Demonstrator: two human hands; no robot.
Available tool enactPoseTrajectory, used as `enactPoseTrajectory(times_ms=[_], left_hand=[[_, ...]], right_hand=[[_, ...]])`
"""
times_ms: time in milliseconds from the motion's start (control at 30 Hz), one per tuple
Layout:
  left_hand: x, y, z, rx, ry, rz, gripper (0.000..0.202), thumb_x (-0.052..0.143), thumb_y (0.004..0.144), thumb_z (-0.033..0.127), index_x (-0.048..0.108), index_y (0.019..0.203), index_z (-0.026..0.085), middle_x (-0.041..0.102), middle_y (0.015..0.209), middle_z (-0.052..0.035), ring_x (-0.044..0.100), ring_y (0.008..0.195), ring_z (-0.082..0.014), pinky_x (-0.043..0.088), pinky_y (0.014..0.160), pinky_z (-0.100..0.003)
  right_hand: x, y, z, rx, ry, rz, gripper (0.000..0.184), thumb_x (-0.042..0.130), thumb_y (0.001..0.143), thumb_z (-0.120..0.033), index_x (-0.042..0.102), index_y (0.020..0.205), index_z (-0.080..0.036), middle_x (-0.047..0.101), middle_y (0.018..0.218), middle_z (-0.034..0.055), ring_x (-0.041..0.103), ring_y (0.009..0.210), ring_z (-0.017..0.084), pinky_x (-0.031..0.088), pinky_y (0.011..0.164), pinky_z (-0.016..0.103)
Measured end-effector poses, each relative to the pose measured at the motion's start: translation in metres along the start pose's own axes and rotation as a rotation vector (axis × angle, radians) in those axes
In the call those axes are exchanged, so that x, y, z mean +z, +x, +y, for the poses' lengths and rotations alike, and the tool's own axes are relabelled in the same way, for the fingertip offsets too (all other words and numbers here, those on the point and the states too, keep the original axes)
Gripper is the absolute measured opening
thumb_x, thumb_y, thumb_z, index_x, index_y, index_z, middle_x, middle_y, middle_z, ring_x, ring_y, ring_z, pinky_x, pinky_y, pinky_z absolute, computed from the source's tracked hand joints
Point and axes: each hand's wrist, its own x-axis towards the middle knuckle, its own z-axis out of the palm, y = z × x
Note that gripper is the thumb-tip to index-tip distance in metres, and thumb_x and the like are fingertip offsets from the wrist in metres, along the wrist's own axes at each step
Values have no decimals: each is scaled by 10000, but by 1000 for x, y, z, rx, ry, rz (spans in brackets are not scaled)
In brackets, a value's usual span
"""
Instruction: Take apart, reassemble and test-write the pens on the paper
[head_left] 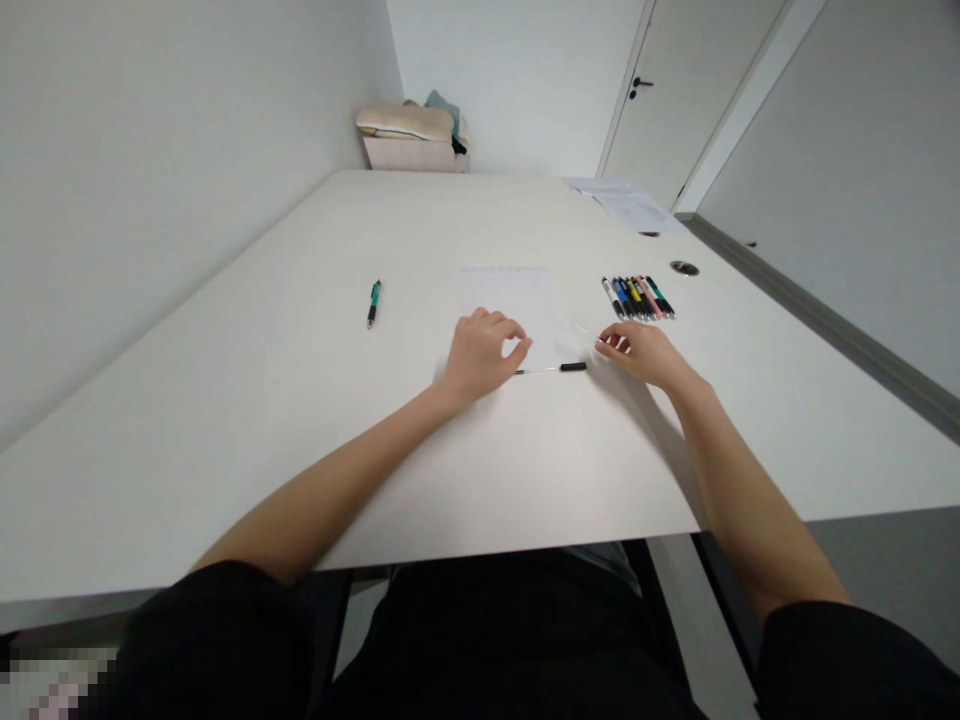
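Tabletop (225, 400): apparent tube (587, 332) between right fingers (615, 332)

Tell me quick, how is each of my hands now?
Left hand: loosely curled; whether it holds anything cannot be told.
Right hand: closed, holding a thin, pale, translucent rod.

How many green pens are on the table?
2. The lone green pen lies left of the paper; the second green pen is at the right end of the row of pens. More green might be hidden in that tight row.
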Motion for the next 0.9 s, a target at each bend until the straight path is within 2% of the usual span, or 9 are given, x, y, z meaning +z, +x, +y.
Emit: enactPoseTrajectory(times_ms=[100, 200, 333, 467, 700, 833, 900], left_hand=[[-20, -13, -34, -81, 15, 78, 205, 526, 835, 322, 652, 773, 173, 669, 797, -51, 545, 803, -195, 369, 778, -335], [-32, -29, -65, -234, 5, 119, 204, 518, 817, 317, 646, 742, 177, 665, 764, -40, 540, 738, -178, 385, 758, -308], [-35, -47, -93, -427, -25, 153, 205, 545, 772, 342, 645, 698, 178, 651, 713, -22, 520, 657, -161, 388, 698, -283], [-28, -55, -114, -593, -164, 120, 244, 570, 743, 400, 652, 685, 177, 615, 626, -4, 513, 590, -140, 373, 608, -253], [-18, -58, -139, -643, -370, 155, 236, 578, 699, 386, 664, 690, 167, 617, 599, -12, 539, 572, -124, 394, 573, -229], [-16, -59, -138, -644, -459, 165, 218, 589, 688, 369, 656, 682, 161, 595, 584, -8, 506, 524, -103, 375, 512, -211], [-16, -59, -136, -637, -504, 169, 205, 597, 683, 357, 649, 675, 158, 577, 571, -2, 483, 502, -91, 364, 489, -205]], right_hand=[[1, 0, 2, -4, 6, -54, 268, 501, 821, -396, 665, 858, -187, 666, 761, 44, 577, 655, 156, 406, 622, 279], [3, 0, 6, 10, 6, -93, 259, 526, 803, -398, 684, 845, -196, 674, 746, 38, 582, 659, 157, 416, 626, 279], [7, 1, 11, 31, 27, -131, 251, 574, 772, -416, 699, 842, -211, 680, 742, 29, 589, 661, 160, 428, 632, 284], [9, 1, 13, 56, 66, -170, 262, 602, 755, -431, 701, 871, -218, 678, 749, 21, 593, 674, 157, 433, 640, 281], [7, -3, 18, 20, 165, -149, 325, 564, 767, -484, 702, 894, -219, 671, 736, 20, 581, 667, 150, 423, 644, 276], [13, 0, 29, 125, 239, 26, 335, 530, 774, -477, 686, 781, -181, 622, 626, 11, 525, 584, 133, 376, 579, 269], [18, 4, 36, 196, 366, 135, 316, 535, 758, -460, 650, 704, -170, 568, 565, -3, 478, 538, 116, 347, 539, 261]])
